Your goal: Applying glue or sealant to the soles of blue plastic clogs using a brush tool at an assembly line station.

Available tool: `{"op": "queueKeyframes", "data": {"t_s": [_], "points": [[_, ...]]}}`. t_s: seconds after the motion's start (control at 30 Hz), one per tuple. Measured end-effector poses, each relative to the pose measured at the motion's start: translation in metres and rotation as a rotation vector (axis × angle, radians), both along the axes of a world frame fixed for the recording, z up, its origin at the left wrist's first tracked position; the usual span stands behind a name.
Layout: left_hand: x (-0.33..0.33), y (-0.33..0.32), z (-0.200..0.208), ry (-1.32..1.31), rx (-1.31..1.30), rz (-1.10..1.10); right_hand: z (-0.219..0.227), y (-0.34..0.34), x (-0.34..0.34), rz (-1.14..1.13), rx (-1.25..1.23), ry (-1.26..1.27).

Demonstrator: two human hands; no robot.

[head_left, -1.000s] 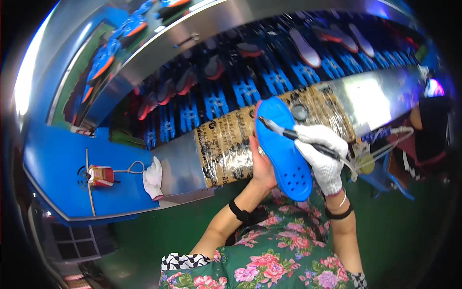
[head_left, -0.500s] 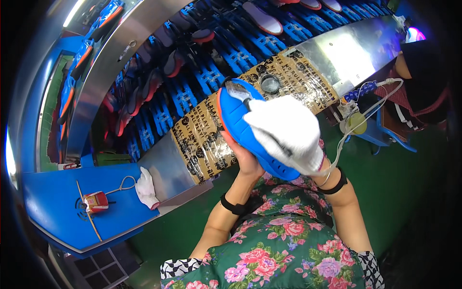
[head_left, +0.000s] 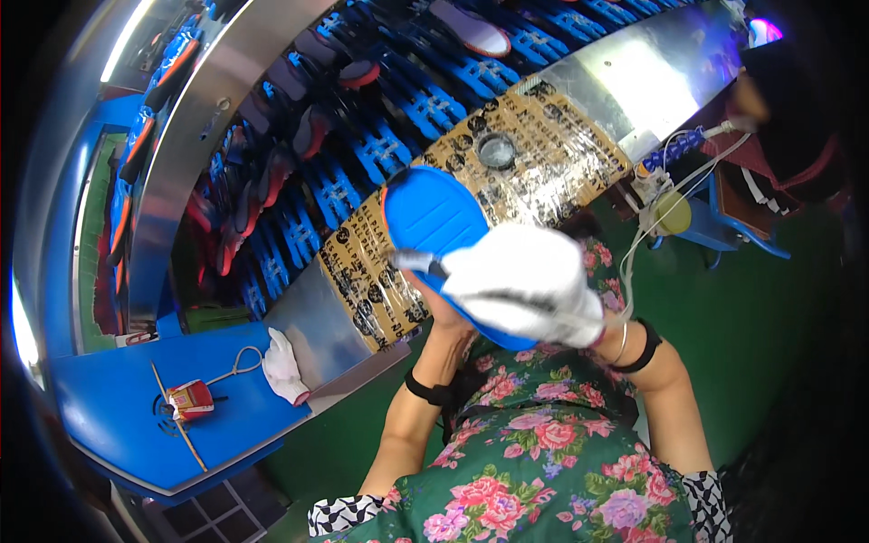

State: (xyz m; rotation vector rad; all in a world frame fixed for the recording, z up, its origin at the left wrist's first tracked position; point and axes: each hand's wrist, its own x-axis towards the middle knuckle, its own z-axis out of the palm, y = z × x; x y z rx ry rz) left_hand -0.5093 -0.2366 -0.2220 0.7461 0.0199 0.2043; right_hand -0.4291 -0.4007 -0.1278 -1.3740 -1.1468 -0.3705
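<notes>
My bare left hand supports a long blue shoe sole from beneath and along its near-left side. The sole has shallow cross grooves and a thin orange edge, and it tilts over the taped ledge. A white knitted glove covers my right hand, closed around a brush. The brush tip lies over the left edge of the sole; motion blurs it, so contact with the surface is unclear. A pale thin hose runs up from near my right wrist. The glove hides the brush handle and part of the sole.
Brown printed tape covers the metal ledge, where a small round dark-rimmed cup sits. Behind it, blue racks carry several shoe parts. At left, a blue table holds a white glove and a red box. Another person is at right.
The brush and gloved hand have swung left and nearer, from the sole's far end to its left edge. The sole has shifted slightly left, showing more of its grooved face.
</notes>
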Motion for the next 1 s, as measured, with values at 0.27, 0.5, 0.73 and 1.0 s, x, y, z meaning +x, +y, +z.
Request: {"op": "queueKeyframes", "data": {"t_s": [0.27,0.5,0.73,1.0], "points": [[-0.027,0.076,-0.091,0.062,0.077,-0.021,-0.013,0.008,-0.012,0.024,0.002,-0.101],[0.001,0.021,-0.005,0.230,0.037,0.048,-0.026,-0.002,-0.005,-0.038,-0.053,-0.138],[0.009,0.030,0.002,0.051,-0.135,-0.199,-0.040,-0.009,0.002,0.020,0.035,0.129],[0.015,0.039,-0.002,0.016,-0.101,-0.264,-0.040,-0.009,-0.008,0.155,0.064,0.272]]}}
